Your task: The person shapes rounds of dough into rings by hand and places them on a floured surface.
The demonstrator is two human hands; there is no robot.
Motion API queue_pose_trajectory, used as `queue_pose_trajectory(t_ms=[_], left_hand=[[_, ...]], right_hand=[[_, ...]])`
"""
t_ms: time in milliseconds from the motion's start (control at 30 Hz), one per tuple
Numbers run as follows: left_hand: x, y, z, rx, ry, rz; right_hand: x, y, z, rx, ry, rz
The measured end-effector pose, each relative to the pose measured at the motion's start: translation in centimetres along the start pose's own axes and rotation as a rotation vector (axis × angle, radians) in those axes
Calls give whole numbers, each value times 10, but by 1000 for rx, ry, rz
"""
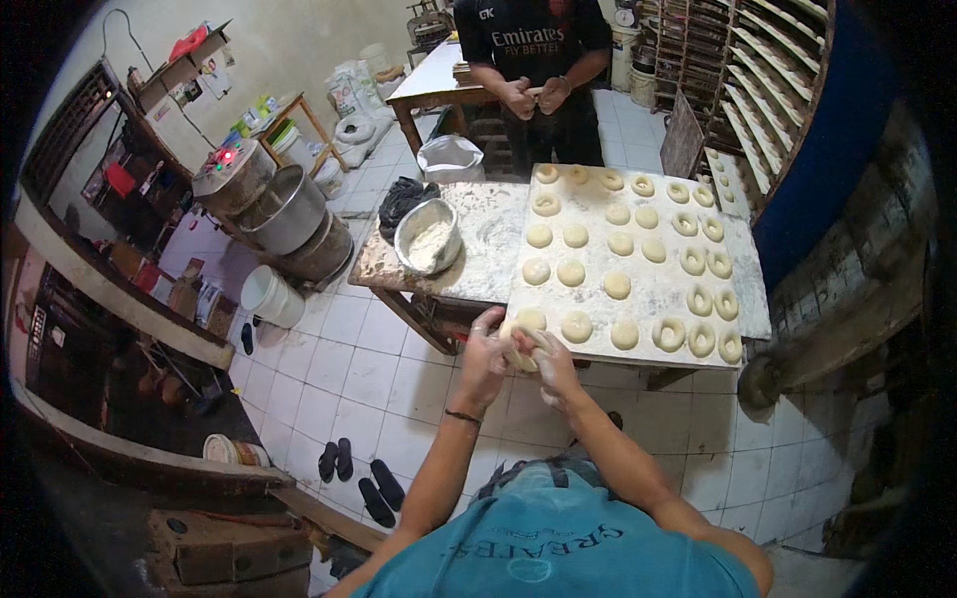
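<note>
Left of the floured board (pixel 595 307) sit one bowl (pixel 431 207) of flour and one black plastic bag (pixel 404 202), while one co-worker (pixel 533 60) stands beyond it and two pairs of slippers (pixel 328 461) lie to its near left. Toward the board's right edge run two columns of five dough rings (pixel 701 353) each. At its near left corner, the left hand (pixel 483 359) and right hand (pixel 555 369) both grip one soft ring (pixel 522 361), held between them.

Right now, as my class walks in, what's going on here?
A person's left hand and right hand hold a dough ring at the near edge of a floury board. Plain rounds and finished-looking rings lie on it, most rings toward the right. Across the board, another person stands, hands together.
</note>
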State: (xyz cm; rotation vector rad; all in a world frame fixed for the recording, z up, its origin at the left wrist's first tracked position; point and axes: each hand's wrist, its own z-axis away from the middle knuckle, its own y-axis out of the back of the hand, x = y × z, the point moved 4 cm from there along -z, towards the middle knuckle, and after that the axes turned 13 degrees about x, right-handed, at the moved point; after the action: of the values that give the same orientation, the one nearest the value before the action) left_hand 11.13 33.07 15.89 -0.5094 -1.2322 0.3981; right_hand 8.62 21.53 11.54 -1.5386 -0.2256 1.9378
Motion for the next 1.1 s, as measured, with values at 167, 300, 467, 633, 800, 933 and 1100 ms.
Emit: queue_pose_trajectory(t_ms=[167, 300, 467, 633, 800, 933, 1100], left_hand=[[-8, 11, 36, -326, 556, 773], [17, -15, 22, -141, 444, 365], [-22, -20, 23, -382, 678, 486], [-17, -87, -39, -28, 533, 432], [-141, -141, -91, 284, 270, 320], [-165, -178, -89, -285, 846, 446], [-222, -196, -115, -224, 885, -345]], right_hand=[[-55, -31, 9, -354, -329, -539], [-19, -8, 12, -401, -597, -227], [-81, 24, -14, -476, -268, -504], [-87, 53, -9, -100, -368, -512], [-87, 128, -82, 486, -214, -895], [-119, 213, -82, 257, -225, -624], [-112, 258, -79, 131, -434, -313]])
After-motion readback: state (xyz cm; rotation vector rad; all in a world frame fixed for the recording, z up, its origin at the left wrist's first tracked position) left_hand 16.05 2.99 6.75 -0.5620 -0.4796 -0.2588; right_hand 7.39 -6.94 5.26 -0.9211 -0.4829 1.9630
